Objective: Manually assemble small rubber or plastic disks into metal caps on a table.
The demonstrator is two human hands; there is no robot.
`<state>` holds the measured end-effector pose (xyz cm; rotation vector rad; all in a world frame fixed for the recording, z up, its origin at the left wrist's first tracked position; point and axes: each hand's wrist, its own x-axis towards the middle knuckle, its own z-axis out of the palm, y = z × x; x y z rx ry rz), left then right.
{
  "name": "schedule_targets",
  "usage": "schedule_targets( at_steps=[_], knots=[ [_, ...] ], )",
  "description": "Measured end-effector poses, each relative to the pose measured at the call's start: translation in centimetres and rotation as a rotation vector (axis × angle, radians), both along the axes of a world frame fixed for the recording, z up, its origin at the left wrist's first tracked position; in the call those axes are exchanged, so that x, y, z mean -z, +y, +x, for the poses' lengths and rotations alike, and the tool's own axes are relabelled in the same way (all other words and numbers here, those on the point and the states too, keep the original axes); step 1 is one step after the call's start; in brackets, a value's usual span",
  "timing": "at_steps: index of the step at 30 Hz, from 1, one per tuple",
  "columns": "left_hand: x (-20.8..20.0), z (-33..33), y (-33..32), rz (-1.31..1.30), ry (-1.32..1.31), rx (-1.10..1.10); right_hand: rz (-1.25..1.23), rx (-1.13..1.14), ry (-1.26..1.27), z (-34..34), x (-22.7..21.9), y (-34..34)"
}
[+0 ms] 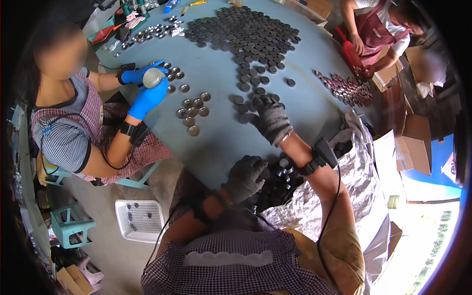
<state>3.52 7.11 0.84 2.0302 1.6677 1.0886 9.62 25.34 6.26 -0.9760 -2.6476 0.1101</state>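
Observation:
Both of my hands wear dark grey work gloves. My right hand (271,118) reaches over the table, thumb apart and fingers stretched over several dark round caps (244,108) near its fingertips. Held low by the table's near edge, my left hand (246,178) has its fingers curled, with a dark cap (265,173) at their tips. Under and beside it, a pile of dark and shiny caps (282,183) lies in a silvery sack (314,201). A large spread of dark caps (241,32) covers the far middle of the table.
Left, a person's blue-gloved hands (150,88) hold a pale round cup (153,77) near shiny open caps (193,110). At right another person handles a red scoop (351,56) beside reddish-silver caps (346,90). A white basket (140,236) and green stool (71,223) stand on the floor.

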Motion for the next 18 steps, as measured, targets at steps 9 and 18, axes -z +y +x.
schedule_targets(
  at_steps=[9, 18],
  knots=[
    [0.7, 1.5, 0.9, 0.027, -0.204, -0.023, -0.398, -0.046, 0.328, 8.2, 0.8, -4.8],
    [0.1, -1.9, -0.8, 0.072, -0.799, -0.124, -1.500, 0.026, 0.754, 7.3, 2.2, -7.0]
  ],
)
